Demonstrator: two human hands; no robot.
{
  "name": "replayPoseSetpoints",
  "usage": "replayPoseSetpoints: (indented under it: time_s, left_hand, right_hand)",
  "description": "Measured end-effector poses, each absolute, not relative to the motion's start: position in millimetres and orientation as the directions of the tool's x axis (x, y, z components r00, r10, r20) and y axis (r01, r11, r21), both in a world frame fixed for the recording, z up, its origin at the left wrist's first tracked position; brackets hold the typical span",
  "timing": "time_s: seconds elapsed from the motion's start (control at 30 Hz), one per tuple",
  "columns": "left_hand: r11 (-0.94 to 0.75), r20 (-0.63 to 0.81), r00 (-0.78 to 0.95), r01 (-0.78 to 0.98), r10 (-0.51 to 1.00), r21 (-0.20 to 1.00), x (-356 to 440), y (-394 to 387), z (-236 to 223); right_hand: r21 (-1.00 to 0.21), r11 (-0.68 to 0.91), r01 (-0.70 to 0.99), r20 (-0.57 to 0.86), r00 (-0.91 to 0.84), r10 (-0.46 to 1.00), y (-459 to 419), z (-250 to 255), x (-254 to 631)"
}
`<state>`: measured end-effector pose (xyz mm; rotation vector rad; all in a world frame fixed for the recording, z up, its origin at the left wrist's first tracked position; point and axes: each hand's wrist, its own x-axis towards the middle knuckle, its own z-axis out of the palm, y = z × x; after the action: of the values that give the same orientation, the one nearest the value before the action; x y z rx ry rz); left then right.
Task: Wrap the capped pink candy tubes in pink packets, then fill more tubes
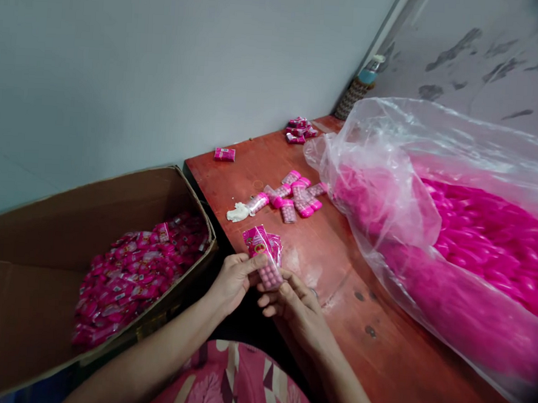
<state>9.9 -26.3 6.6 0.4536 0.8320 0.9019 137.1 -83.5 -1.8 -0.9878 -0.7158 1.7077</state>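
On the left, a brown box [35, 220] holds a heap of shiny pink packets [130, 281]. Next, the left hand [236, 283] pinches a small pack of pink balls [271, 276] by the red table [340, 291]. The right hand [299, 305] pinches the pack's low end. Farther right, a big clear bag [386, 218] holds many bright pink bits [490, 233]

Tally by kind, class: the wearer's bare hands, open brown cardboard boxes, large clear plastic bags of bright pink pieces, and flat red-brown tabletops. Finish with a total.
Bare hands (left hand, right hand): 2
Open brown cardboard box: 1
Large clear plastic bag of bright pink pieces: 1
Flat red-brown tabletop: 1
Total: 5
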Motion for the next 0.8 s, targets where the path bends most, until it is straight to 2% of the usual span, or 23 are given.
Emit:
replayPoseSetpoints:
  time_s: [0.07, 0.17, 0.3, 0.4, 0.5, 0.57, 0.63, 0.7, 0.8]
  left_hand:
    - [0.555, -0.447, 0.329, -0.517, 0.832, 0.652, 11, -27, 7]
    - [0.574, -0.416, 0.398, -0.514, 0.818, 0.637, 16, -34, 6]
    - [0.557, -0.368, 0.422, -0.549, 0.828, 0.623, 12, -40, 10]
    - [0.426, -0.337, 0.262, -0.601, 0.905, 0.676, -10, -34, 15]
    - [0.165, -0.221, -0.023, -0.594, 0.975, 0.787, -34, -22, 15]
    - [0.055, -0.091, -0.084, -0.355, 0.992, 0.933, -40, -13, 8]
    - [-0.066, 0.065, 0.023, 0.057, 0.998, 0.996, -33, -4, -3]
    - [-0.268, 0.191, 0.218, 0.415, 0.957, 0.87, -17, 3, -16]
    - [-0.462, 0.274, 0.373, 0.664, 0.886, 0.588, 5, 9, -32]
  right_hand:
    - [-0.81, -0.32, -0.492, -0.296, -0.128, 0.947, -83, -2, 139]
    - [-0.815, -0.299, -0.496, -0.306, -0.069, 0.949, -77, -2, 137]
    - [-0.832, -0.302, -0.465, -0.31, -0.062, 0.949, -63, -1, 127]
    - [-0.85, -0.303, -0.431, -0.308, -0.062, 0.949, -57, 1, 128]
    - [-0.888, -0.283, -0.362, -0.301, -0.007, 0.954, -55, 0, 140]
    - [-0.91, -0.271, -0.313, -0.298, 0.041, 0.954, -56, -2, 150]
    - [-0.92, -0.273, -0.282, -0.301, 0.061, 0.952, -57, -5, 158]
    - [-0.922, -0.289, -0.257, -0.313, 0.056, 0.948, -59, -8, 161]
    - [-0.927, -0.302, -0.223, -0.322, 0.057, 0.945, -62, -9, 161]
